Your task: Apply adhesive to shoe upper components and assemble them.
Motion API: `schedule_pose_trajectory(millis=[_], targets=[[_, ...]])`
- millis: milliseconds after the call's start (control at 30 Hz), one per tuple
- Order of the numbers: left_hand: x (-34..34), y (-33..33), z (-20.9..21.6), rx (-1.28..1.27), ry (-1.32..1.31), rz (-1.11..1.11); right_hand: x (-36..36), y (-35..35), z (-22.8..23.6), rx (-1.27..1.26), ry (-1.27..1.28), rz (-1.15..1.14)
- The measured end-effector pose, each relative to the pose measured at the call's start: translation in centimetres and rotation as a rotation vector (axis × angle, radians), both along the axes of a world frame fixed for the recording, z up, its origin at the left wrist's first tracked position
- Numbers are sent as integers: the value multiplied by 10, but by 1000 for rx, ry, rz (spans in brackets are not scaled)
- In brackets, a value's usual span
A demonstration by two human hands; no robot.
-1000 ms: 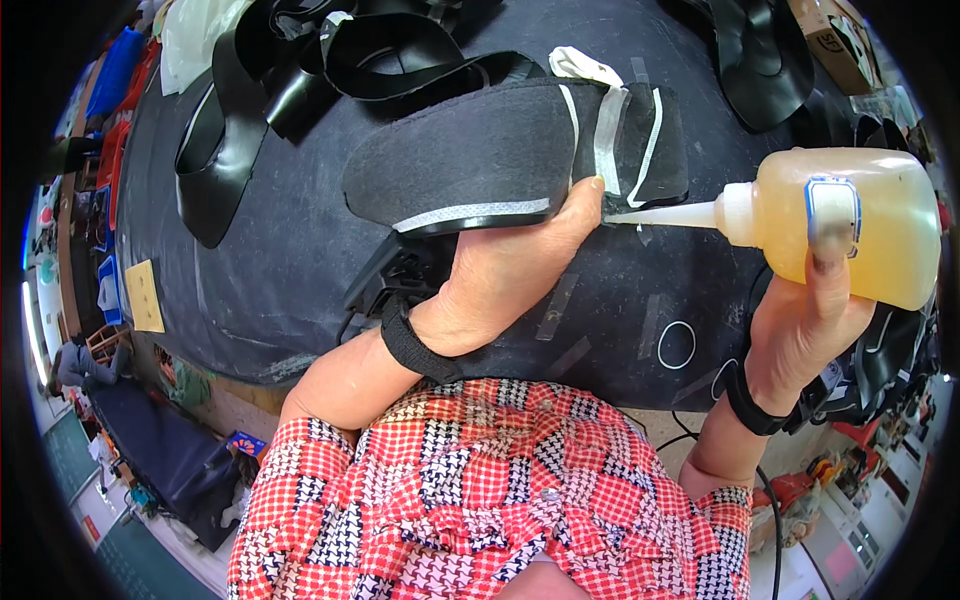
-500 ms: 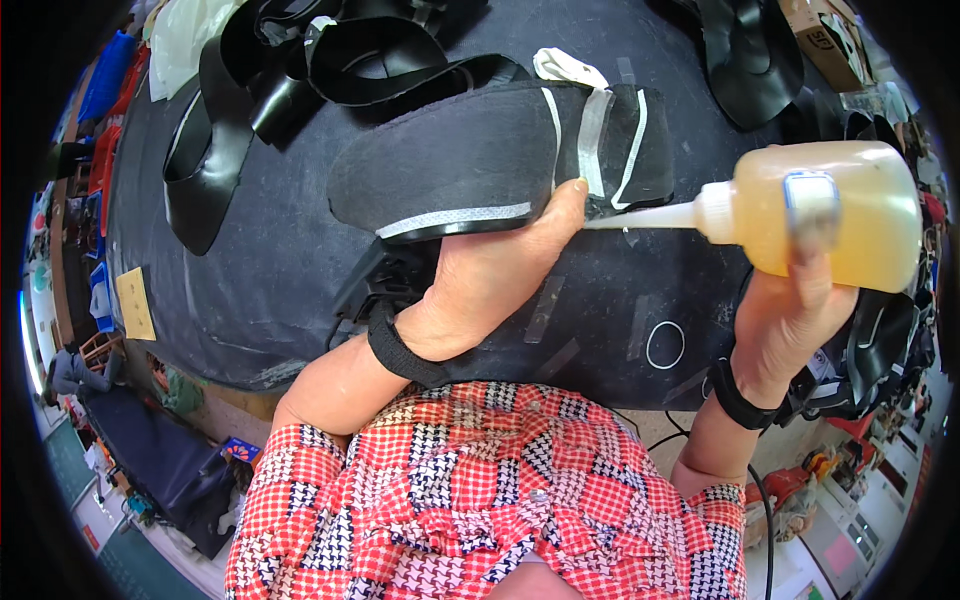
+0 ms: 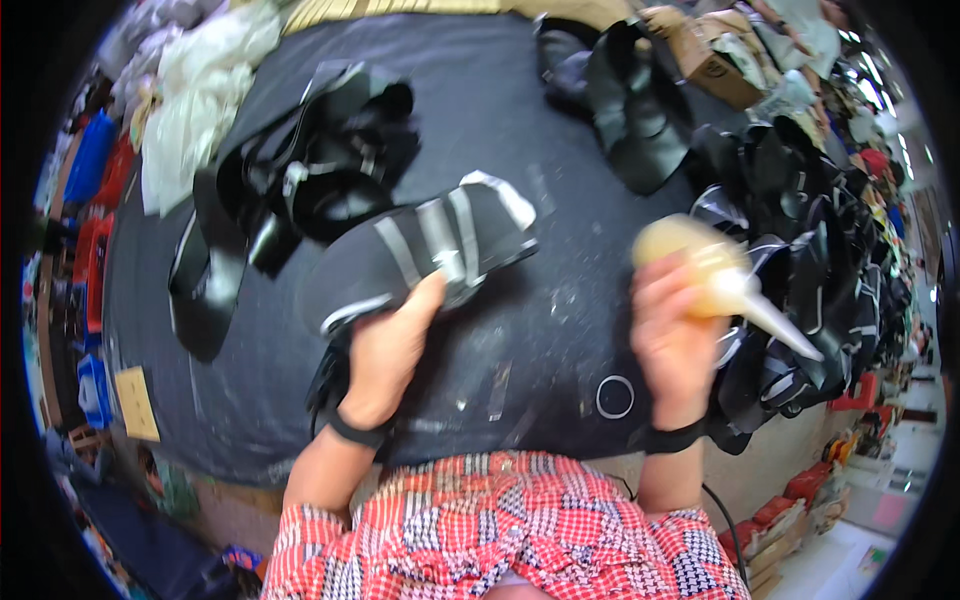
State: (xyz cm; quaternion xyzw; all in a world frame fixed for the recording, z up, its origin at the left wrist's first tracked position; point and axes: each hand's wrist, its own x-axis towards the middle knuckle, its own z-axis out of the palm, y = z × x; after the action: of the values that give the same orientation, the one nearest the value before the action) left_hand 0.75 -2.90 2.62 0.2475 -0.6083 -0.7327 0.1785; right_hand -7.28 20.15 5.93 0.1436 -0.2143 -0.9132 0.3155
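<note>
My left hand grips a rounded black fabric-covered piece by its near edge, thumb on top. Pale strips cross that piece, and a white flap sticks up at its far right end. In my right hand is a squeeze bottle with yellowish contents. Its long pale nozzle slants down to the right, away from the black piece. The bottle and the right fingers are smeared by motion. What the piece's underside looks like is hidden.
Glossy black strips lie tangled at the left. More shiny black pieces and a large heap crowd the right of the dark table. A white ring and a yellow card lie near the front edge.
The bottle has swung away from the black piece, its nozzle turning from left to lower right. My left hand has tilted the piece, its right end now raised. The view has shifted too.
</note>
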Motion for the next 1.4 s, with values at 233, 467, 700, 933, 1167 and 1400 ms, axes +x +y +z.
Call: schedule_pose_trajectory(millis=[233, 467, 700, 933, 1167, 1400], targets=[[24, -35, 73, 107, 164, 16, 8, -22, -78, 229, -210, 12], [42, -48, 89, 152, 163, -73, 55, -49, -56, 709, 666, 140], [55, -68, 108, 382, 200, -175, 27, -110, 23, 1017, 1270, 193], [62, -106, 104, 592, 332, -407, 40, -132, 27, 1076, 1190, 337], [28, -145, 83, 767, 843, -830, 46, -156, 152, 1381, 1379, -76], [4, -130, 78, 636, 763, -966, -61, -150, 271, 1946, 1706, -168]])
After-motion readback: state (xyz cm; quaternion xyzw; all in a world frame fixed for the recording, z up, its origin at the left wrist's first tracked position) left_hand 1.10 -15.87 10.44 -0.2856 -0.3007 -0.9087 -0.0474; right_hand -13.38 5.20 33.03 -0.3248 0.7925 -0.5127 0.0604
